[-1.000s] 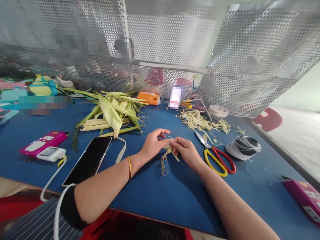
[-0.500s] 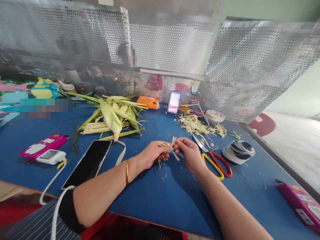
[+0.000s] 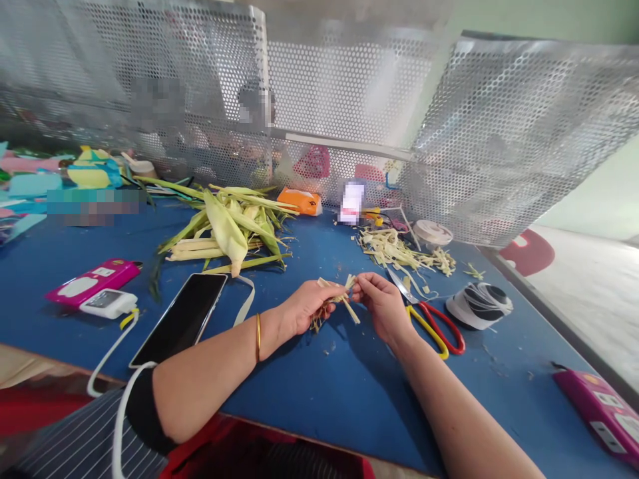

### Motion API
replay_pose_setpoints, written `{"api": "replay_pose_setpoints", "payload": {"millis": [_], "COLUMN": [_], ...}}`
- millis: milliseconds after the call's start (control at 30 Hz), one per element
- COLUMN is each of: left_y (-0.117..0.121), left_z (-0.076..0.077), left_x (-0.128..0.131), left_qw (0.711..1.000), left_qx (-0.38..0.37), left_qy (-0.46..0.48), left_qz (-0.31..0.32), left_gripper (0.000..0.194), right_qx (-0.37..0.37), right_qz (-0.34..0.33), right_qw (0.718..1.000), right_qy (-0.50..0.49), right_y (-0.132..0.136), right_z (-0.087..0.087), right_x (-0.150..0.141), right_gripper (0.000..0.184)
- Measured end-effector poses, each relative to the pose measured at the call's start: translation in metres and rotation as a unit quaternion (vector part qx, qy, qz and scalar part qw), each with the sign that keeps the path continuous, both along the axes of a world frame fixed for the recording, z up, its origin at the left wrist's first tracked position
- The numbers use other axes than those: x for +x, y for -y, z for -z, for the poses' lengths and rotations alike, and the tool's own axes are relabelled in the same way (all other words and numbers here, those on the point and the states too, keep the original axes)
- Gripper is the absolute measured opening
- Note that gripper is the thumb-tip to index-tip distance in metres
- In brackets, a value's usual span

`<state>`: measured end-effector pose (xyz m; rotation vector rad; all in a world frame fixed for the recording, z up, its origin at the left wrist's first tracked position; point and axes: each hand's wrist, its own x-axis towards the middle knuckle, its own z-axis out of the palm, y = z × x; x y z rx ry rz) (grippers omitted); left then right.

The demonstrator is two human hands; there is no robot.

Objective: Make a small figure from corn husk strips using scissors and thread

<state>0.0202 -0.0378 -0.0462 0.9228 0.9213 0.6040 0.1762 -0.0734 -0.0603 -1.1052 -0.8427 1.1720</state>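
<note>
Husk strips now splayed, pale

This looks like a craft workspace: on the blue flat-topped surface lie a heap of pale green corn husks, shredded cream husk strips, red-and-yellow-handled scissors and a black-and-white wound spool of cord, before perforated silver metal screens.

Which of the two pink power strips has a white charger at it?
The left power strip, near the black-screened phone: a white charger sits against it. The right power strip shows none.
</note>
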Motion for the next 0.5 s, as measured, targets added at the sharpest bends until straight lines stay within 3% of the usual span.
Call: {"api": "replay_pose_setpoints", "payload": {"millis": [233,367,433,467,500], "left_y": [-0.002,-0.002,-0.004,-0.005,-0.007], "left_z": [-0.003,-0.003,-0.003,-0.003,-0.003], "left_x": [0.000,-0.001,-0.002,-0.003,-0.005], "left_qw": [1.000,0.998,0.997,0.996,0.995], "left_qx": [-0.022,0.005,0.015,0.018,0.020], "left_qy": [-0.013,-0.037,-0.046,-0.053,-0.061], "left_qz": [-0.014,-0.044,-0.060,-0.067,-0.074], "left_gripper": [0.022,0.018,0.015,0.015,0.015], "right_qx": [0.027,0.029,0.019,0.005,-0.021], "right_qz": [0.005,0.029,0.062,0.078,0.085], "right_qw": [0.998,0.977,0.918,0.861,0.783], "right_qy": [0.059,0.211,0.391,0.503,0.615], "right_y": [-0.002,-0.004,0.000,0.004,0.009], "right_z": [0.004,0.000,-0.009,-0.015,-0.021], "right_x": [-0.001,0.012,0.026,0.033,0.040], "right_gripper": [0.032,0.024,0.021,0.020,0.020]}}
